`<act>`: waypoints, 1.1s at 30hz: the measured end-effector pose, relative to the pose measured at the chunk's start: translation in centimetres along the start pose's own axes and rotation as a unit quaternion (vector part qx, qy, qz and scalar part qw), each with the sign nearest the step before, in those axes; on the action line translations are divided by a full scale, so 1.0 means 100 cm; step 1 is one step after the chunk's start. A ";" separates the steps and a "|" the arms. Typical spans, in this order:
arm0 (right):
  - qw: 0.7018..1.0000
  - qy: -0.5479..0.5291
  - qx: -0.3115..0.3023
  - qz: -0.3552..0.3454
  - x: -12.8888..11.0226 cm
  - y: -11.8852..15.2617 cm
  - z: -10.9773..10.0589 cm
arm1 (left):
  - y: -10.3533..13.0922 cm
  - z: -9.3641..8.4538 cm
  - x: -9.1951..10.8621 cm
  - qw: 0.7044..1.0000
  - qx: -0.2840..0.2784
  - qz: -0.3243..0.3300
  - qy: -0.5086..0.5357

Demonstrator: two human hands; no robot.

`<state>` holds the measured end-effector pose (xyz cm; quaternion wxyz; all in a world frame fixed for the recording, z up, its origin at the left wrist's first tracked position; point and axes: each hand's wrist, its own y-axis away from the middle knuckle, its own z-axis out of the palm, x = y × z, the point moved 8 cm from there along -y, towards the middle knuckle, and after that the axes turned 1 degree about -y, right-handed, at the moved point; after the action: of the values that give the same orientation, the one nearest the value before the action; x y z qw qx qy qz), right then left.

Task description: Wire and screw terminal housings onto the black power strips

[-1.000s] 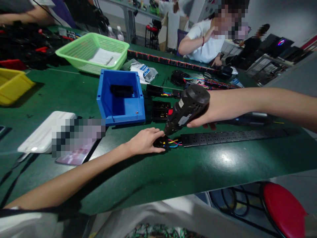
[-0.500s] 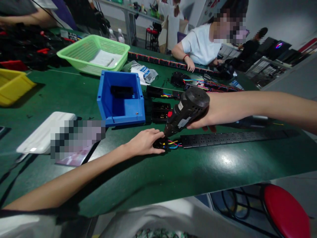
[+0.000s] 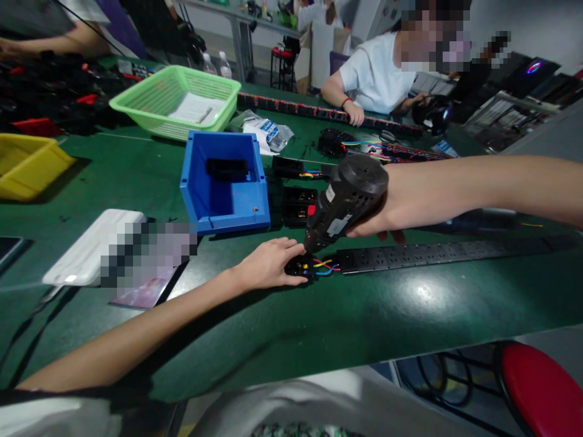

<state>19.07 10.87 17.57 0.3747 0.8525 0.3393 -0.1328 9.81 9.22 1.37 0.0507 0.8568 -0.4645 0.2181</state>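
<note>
My right hand (image 3: 376, 215) is wrapped round a black power screwdriver (image 3: 348, 194), tilted with its tip down at a small black end piece (image 3: 299, 267). That piece is gripped between the thumb and fingers of my left hand (image 3: 271, 264), which covers part of it. Yellow, red and blue wires (image 3: 325, 267) run from the end piece to a long black power strip (image 3: 410, 256) lying on the green table. Exactly where the screwdriver's tip meets the piece is too small to make out.
A blue bin (image 3: 228, 200) holding a black part stands behind my left hand, with black housings (image 3: 298, 203) beside it. Farther back is a green basket (image 3: 200, 91). A white power bank (image 3: 91, 249) and a yellow bin (image 3: 30, 170) lie left. A co-worker (image 3: 373, 79) sits opposite.
The whole view has shifted slightly, so the table's things appear a little to the right. Both hands keep their hold, and the screwdriver stays at the end piece.
</note>
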 end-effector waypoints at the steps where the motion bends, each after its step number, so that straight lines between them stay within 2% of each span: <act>1: 1.000 -0.005 -0.003 0.000 0.002 0.000 0.000 | 0.000 0.000 0.000 1.000 0.000 -0.001 0.001; 5: 0.999 -0.023 -0.039 0.015 0.011 0.000 0.001 | 0.000 -0.001 0.001 1.000 -0.003 0.001 -0.001; 9: 0.993 -0.041 -0.088 0.069 0.026 0.002 0.006 | 0.000 0.000 0.001 1.000 -0.002 0.002 -0.008; 12: 0.989 -0.056 -0.101 0.094 0.031 0.003 0.008 | 0.000 -0.001 0.001 1.000 0.000 0.003 -0.013; 22: 0.995 -0.031 -0.080 0.050 0.028 0.001 0.005 | 0.001 -0.001 0.001 1.000 0.005 0.011 -0.018; 33: 0.995 -0.027 -0.081 0.057 0.027 -0.001 0.003 | 0.000 -0.002 0.000 1.000 0.005 0.007 -0.013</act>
<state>21.02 11.98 16.02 0.4581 0.8336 0.2898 -0.1061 9.74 9.25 1.53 0.0390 0.8566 -0.4700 0.2094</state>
